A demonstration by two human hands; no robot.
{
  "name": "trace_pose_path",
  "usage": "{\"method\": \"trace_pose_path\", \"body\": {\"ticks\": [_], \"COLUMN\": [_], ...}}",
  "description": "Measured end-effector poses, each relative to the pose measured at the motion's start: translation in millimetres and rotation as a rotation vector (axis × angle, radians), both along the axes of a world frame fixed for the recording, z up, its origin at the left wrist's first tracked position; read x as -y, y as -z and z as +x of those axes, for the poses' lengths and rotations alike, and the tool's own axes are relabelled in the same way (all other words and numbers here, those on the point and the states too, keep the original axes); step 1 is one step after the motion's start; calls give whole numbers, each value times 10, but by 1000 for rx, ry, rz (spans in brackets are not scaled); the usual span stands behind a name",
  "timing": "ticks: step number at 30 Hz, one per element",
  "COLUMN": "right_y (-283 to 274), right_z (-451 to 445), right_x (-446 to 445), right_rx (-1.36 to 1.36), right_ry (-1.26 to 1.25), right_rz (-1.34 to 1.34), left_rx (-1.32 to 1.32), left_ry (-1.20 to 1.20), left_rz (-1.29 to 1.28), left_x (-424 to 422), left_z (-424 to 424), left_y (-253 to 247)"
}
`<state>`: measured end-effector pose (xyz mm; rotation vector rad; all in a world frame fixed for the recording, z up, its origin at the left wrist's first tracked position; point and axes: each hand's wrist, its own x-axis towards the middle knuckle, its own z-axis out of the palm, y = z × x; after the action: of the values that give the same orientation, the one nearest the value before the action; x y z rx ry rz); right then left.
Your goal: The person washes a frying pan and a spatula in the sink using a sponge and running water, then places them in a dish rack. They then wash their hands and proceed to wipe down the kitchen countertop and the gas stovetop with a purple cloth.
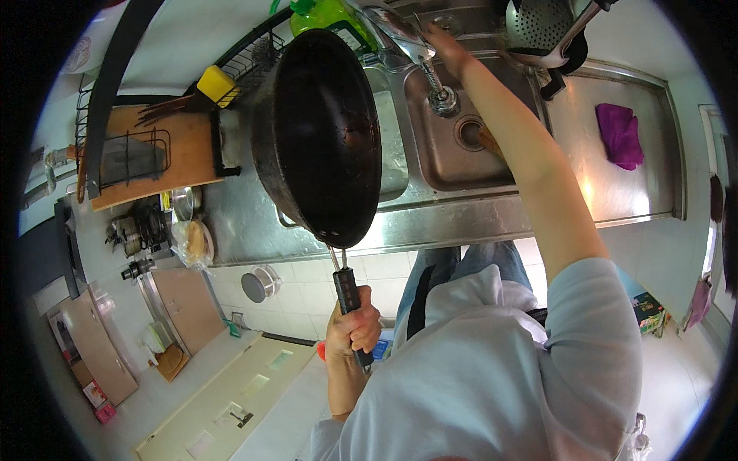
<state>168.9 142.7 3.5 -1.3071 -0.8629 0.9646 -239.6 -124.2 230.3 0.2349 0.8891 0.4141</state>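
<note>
My left hand [356,322] grips the black handle [347,291] of a dark frying pan or wok [328,144]. The pan is tilted up on its side at the left of the sink, its black inner face turned to the right. My right arm stretches across the steel sink [444,170], and my right hand [448,49] is beside the chrome faucet [400,37]. Its fingers are partly hidden behind the faucet, so I cannot tell whether they hold anything. Below the spout's flexible nozzle [443,99] lies the drain [470,132], with a brown object [490,143] partly under my forearm.
A yellow sponge [217,86] and a green soap bottle [323,14] stand at the back left. On the left is a wooden board [155,161] in a black rack. A skimmer [539,23] and ladle hang at the back right. A purple cloth [620,136] lies on the right counter.
</note>
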Motion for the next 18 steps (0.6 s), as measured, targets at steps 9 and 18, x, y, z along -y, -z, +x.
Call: {"method": "trace_pose_path", "body": {"ticks": [9,18], "right_y": [551,1284], "right_z": [-25,86], "right_x": [1174,1968], "right_rx": [992,935], "right_ry": [-102,-372], "right_rz": [-556,-1128], "left_rx": [33,98], "left_ry": [56,42], "left_rz": [55,76], "left_x": [-166,-57], "left_z": [-274,-267], "left_y": [-73,-126]}}
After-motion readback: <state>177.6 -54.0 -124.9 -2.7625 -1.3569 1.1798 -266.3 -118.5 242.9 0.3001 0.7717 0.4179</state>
